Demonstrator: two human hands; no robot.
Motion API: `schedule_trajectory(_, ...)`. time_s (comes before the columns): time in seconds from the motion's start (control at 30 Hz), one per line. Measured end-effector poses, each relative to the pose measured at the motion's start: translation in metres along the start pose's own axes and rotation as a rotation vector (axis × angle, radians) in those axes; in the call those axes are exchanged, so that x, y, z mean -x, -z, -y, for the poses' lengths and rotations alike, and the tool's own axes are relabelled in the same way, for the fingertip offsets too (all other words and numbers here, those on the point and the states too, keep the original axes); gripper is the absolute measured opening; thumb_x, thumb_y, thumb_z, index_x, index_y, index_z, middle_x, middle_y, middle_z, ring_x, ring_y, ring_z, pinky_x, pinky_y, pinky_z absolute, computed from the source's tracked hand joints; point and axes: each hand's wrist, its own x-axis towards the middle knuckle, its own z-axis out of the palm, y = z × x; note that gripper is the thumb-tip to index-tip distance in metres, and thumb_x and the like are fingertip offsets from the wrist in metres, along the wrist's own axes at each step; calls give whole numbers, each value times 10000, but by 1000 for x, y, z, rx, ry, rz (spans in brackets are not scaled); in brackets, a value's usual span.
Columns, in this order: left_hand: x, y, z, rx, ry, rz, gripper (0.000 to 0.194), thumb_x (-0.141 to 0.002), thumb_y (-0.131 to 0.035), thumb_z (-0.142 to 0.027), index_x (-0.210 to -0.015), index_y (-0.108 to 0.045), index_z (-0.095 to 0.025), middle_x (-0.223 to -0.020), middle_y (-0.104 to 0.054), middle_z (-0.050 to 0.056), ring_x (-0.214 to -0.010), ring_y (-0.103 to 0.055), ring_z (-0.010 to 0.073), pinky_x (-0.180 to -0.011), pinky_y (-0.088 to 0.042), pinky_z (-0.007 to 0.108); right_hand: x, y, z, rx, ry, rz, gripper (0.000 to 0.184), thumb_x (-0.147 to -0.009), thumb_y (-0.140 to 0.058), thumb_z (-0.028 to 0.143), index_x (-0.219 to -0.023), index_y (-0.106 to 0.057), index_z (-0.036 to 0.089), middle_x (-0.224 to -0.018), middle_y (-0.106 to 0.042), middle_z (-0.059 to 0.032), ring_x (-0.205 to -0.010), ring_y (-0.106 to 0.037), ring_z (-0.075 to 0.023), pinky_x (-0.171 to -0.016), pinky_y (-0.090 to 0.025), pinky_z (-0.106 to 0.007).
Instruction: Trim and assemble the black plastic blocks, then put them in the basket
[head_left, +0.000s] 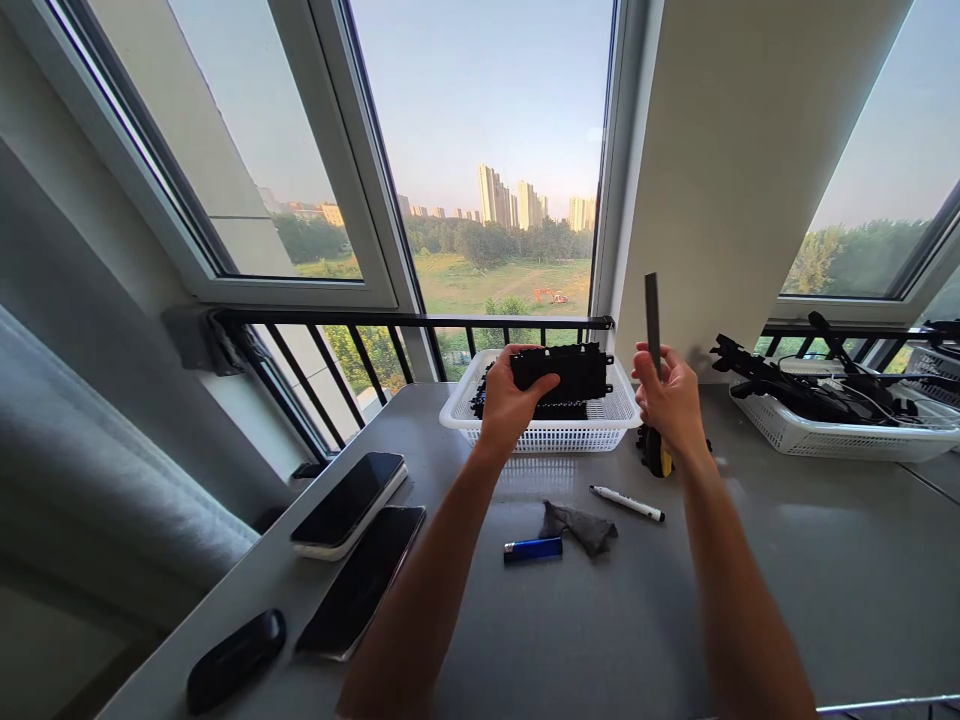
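Observation:
My left hand (511, 398) is closed round a black rectangular plastic part (571, 371), held level above a white basket (541, 432) with more black parts in it. My right hand (669, 400) grips a tool (653, 322) upright: a dark flat blade sticks up above the fingers, and a black and yellow handle shows below the palm. The two hands are about a hand's width apart, both raised over the grey table (585, 620).
On the table lie a white marker (627, 503), a blue lighter (532, 549), a dark cloth (580, 526), two phones (349, 498) and a black case (236, 657) at the left. A second white basket (840, 432) of black parts stands at the right. Window railing runs behind.

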Motion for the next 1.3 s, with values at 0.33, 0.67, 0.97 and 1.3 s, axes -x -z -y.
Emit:
schedule_trajectory(0.33, -4, 10, -4, -202, -183, 103, 289, -671, -739, -173, -909, -579, -203, -893, -650, 4, -846, -625, 160, -771, -513, 296, 12, 18, 18, 515, 165, 185, 648, -905, -276, 725, -530, -361, 202, -508, -315, 16, -502, -301, -111, -497, -213, -275)
schedule_trajectory(0.67, -1, 16, -10, -207, -277, 200, 216, -668, -679, -111, -842, -594, -207, -815, -642, 3, -769, -605, 144, -707, -505, 265, 17, 15, 24, 817, 219, 273, 652, -878, -382, 722, -600, -650, 196, -493, -409, -12, -482, -311, -120, -473, -180, -272)
schedule_trajectory(0.97, -2, 18, -5, -173, -279, 162, 231, -674, -714, -143, -852, -582, -211, -805, -640, -10, -734, -601, 126, -667, -495, 241, 13, 22, 19, 792, 200, 288, 703, -861, -334, 770, -560, -614, 199, -472, -382, -1, -487, -307, -120, -482, -195, -261)
schedule_trajectory(1.3, 0, 15, -10, -211, -270, 208, 208, -682, -704, -136, -836, -585, -209, -806, -645, -5, -735, -600, 132, -655, -483, 242, 12, 24, 20, 765, 187, 311, 698, -850, -351, 778, -556, -601, 197, -471, -383, 1, -482, -317, -116, -475, -200, -262)
